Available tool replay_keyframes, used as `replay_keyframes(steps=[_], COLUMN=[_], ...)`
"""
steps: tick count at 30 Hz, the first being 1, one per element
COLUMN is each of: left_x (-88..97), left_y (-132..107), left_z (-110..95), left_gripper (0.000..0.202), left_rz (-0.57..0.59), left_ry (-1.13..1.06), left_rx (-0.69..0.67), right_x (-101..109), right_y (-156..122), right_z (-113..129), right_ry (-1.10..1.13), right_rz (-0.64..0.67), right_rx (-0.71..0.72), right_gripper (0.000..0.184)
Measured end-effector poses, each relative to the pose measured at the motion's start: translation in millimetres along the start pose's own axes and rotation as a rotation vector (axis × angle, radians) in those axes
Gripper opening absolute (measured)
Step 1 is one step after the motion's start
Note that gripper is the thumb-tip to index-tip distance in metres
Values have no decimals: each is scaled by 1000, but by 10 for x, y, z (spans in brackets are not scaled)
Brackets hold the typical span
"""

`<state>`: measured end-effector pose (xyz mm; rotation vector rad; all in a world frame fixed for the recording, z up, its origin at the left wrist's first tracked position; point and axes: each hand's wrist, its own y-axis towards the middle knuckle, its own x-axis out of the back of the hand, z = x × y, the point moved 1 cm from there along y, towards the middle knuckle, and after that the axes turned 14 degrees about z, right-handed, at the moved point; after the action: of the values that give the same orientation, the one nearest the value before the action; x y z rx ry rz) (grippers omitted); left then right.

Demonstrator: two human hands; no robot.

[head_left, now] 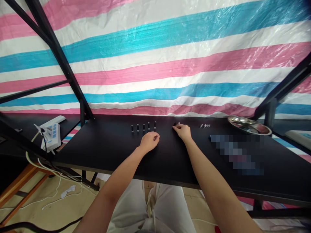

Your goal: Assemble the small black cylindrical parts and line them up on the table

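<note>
Several small black cylinders with silvery lower ends (143, 127) stand upright in a row on the black table. Just in front of the row's right end is my left hand (148, 141), with fingers curled closed; whatever they may hold is too small and hidden to name. Farther right, my right hand (184, 132) reaches to the tabletop, thumb and fingers pinched at a small dark piece (174, 124). To the right of that hand lie several small shiny metal pieces (204, 126) in a short line.
A round steel tray (249, 125) sits at the table's back right, with a blurred-out long item (236, 157) in front of it. White power strips (52, 136) and cables are at the left. Black metal frame posts (58, 58) rise at both ends, before a striped tarp (170, 58).
</note>
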<state>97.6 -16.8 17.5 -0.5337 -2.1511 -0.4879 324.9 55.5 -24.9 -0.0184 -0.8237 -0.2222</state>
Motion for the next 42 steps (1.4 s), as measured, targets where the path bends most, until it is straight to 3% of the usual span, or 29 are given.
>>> replay_keyframes(steps=[14,21,33,42], left_x=[-14,-10,-7,-23], left_y=[12,8,8,8], left_z=[10,21,12,23], left_gripper=[18,18,18,18], left_rz=[-22,-20,-16,-20], left_ry=[0,-4,13,10], left_rx=[-24,-23,-34,-30], right_x=[-1,66,231,292], right_y=[-28,-9,-27,-51], right_z=[-35,-59,-166,-112], right_ry=[-83,-188,9,66], right_rz=[30,37,120,184], right_rx=[-31,-118,-33,-67], right_gripper=[20,32,18,26])
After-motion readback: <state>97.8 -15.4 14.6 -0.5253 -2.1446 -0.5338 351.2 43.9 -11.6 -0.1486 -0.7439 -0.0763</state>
